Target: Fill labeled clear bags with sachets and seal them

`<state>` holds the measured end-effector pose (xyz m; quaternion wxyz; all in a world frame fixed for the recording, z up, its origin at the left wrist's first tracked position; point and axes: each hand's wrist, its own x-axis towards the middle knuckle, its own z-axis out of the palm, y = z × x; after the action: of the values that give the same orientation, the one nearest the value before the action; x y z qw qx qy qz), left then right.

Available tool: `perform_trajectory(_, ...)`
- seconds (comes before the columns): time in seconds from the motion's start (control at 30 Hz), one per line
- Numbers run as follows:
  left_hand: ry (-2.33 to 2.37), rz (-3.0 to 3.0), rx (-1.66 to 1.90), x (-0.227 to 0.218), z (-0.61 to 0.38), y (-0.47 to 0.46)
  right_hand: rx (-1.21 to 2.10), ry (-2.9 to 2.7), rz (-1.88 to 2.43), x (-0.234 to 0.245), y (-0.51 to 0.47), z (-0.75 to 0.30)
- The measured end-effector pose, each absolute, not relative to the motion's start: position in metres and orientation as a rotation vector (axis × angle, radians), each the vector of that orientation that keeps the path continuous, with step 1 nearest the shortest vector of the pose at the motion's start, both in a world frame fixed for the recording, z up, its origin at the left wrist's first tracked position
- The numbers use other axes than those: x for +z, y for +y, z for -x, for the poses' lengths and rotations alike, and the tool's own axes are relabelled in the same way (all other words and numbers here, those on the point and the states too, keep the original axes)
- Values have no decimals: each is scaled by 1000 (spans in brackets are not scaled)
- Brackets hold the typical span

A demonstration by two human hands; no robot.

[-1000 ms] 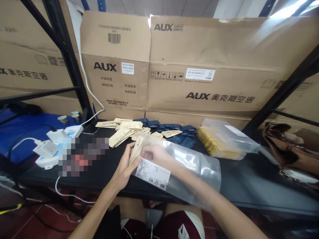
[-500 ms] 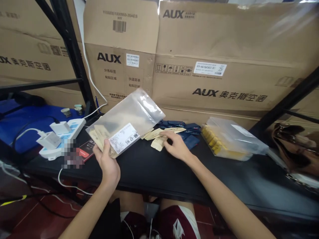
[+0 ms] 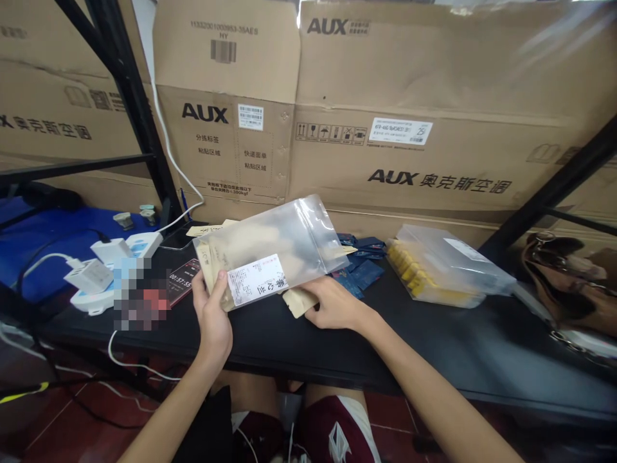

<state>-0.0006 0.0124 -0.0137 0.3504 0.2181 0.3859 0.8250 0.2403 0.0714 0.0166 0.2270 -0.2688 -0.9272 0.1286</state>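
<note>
My left hand (image 3: pixel 214 315) is closed round the lower left end of a frosted plastic pouch (image 3: pixel 299 225), which bears a white label (image 3: pixel 258 280). Tan paper sachets show through the pouch near my thumb. Beside the pouch's right lower edge, my right hand (image 3: pixel 337 305) pinches a tan sachet (image 3: pixel 299 302); its fingertips are partly hidden behind the pouch. Several dark blue sachets (image 3: pixel 364 273) lie on the black table just beyond my right hand. More tan sachets (image 3: pixel 205 230) lie behind the pouch at its left.
A second clear pouch (image 3: pixel 434 263) with yellow packets lies on the right. To the left are a white power strip (image 3: pixel 144 244) with chargers and a phone (image 3: pixel 186 276) showing a timer. Cardboard boxes (image 3: pixel 337 154) stand behind the black table (image 3: pixel 434 347). A brown bag (image 3: pixel 573 283) is at far right.
The pouch has been lowered and moved right, lying more level. My right hand has drawn a tan sachet toward me, up to the pouch's lower edge.
</note>
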Motion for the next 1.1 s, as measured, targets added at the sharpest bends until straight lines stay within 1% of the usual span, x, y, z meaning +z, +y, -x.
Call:
perform_trajectory(0.07,982,-566,2168,-14,1,13,415,-2259,860,19,83,-248)
perform_trajectory(0.13,964,-561,2189,-14,1,14,466,-1832,921,26,96,-259)
perform_trajectory(0.23,982,-581,2175,-16,1,15,643,-1260,772,42,109,-279)
perform_trajectory(0.33,1017,-621,2156,-19,2,16,899,-1055,630,55,109,-293)
perform_trajectory(0.43,1048,-665,2126,-24,2,17,1084,-1112,588,59,101,-296)
perform_trajectory(0.57,1117,-832,2052,-28,4,16,1218,-1328,629,60,87,-284)
perform_trajectory(0.83,1211,-1290,1806,-19,-2,6,1306,-1877,923,54,60,-255)
perform_trajectory(0.93,1204,-1373,1753,-14,-5,2,1228,-2023,907,51,54,-245)
perform_trajectory(1.1,1116,-1445,1564,-10,-8,-1,917,-2112,1071,49,54,-236)
